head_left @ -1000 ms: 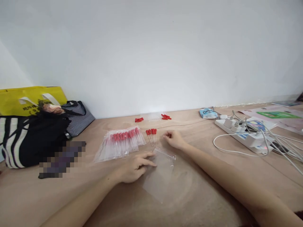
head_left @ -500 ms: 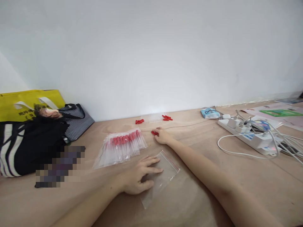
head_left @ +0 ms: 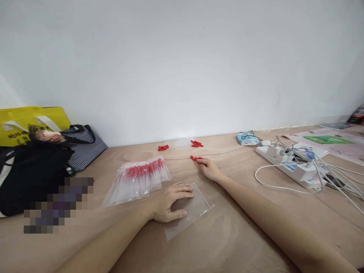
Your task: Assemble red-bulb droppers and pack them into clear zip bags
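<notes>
My left hand [head_left: 173,201] lies with its fingers apart on the left part of a clear zip bag [head_left: 196,206], which is flat on the table with its red-striped edge to the upper right. Beyond the bag, my right hand [head_left: 209,168] pinches small red pieces [head_left: 196,158] at its fingertips. Left of my hands, several clear bags with red-topped items [head_left: 142,172] overlap in a fanned row. Near the wall lie two small groups of red pieces, one at the left [head_left: 163,148] and one at the right [head_left: 196,143], with clear bags [head_left: 182,143] between them.
At the right a white power strip [head_left: 288,167] trails plugs and cables. Behind it are a blue mask [head_left: 247,138] and a pink sheet [head_left: 341,146]. A yellow bag [head_left: 34,117], a striped bag [head_left: 85,146] and a black bag [head_left: 31,182] stand at the left.
My right hand has moved slightly right, and more of the red pieces at its fingertips shows. My left hand still rests on the bag. The view has shifted a little.
</notes>
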A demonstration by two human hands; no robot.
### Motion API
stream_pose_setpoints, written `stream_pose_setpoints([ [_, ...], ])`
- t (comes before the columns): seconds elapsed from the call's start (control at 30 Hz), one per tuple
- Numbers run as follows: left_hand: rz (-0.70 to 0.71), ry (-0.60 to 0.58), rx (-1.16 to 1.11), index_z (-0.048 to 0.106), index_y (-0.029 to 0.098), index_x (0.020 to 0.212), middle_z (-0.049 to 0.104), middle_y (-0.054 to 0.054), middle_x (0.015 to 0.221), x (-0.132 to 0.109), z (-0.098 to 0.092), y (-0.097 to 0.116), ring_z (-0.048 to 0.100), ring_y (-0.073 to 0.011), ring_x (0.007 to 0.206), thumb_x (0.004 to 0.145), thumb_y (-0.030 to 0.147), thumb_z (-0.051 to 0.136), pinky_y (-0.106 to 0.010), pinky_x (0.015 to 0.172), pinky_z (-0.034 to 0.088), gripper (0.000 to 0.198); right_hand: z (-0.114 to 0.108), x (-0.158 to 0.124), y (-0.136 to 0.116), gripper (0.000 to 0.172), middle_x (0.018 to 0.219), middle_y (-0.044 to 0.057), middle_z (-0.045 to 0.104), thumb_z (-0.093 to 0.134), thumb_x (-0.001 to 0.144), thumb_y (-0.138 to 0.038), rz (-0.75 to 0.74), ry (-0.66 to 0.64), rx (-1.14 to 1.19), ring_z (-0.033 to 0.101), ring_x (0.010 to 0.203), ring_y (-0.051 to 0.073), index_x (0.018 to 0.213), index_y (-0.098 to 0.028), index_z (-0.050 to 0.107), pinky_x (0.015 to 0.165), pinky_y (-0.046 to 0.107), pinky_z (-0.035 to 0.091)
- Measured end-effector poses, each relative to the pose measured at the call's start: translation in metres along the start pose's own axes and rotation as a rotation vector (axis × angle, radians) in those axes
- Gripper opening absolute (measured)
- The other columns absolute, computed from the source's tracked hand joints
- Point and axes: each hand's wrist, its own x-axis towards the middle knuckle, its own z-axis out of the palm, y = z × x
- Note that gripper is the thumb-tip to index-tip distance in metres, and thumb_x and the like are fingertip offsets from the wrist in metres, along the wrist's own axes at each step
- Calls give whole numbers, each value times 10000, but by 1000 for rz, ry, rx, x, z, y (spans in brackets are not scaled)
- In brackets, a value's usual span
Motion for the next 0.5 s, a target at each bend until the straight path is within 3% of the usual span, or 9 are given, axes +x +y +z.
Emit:
stream_pose_setpoints([
  [0.1,0,63,53,527,261,1146,486,-45,1248,-3,1,4,384,-266,1172,718,262,554,-457,1007,228,428,1,2,7,247,918,59,640,485,695,-214,77,100,185,577,870,169,899,-165,615,830,354,426],
  [0.27,-184,238,18,574,240,1085,534,-57,1183,-18,15,17,452,-241,1097,789,284,487,-420,946,343,311,-4,5,17,230,675,25,599,560,646,-368,152,268,499,582,629,147,761,-170,537,626,322,501],
  [0.5,-214,221,-53,547,259,1122,489,-57,1227,-32,24,18,446,-234,1120,811,287,471,-399,949,363,321,-28,-12,21,201,669,-8,553,608,640,-261,202,383,769,593,608,124,722,-221,430,621,314,536],
])
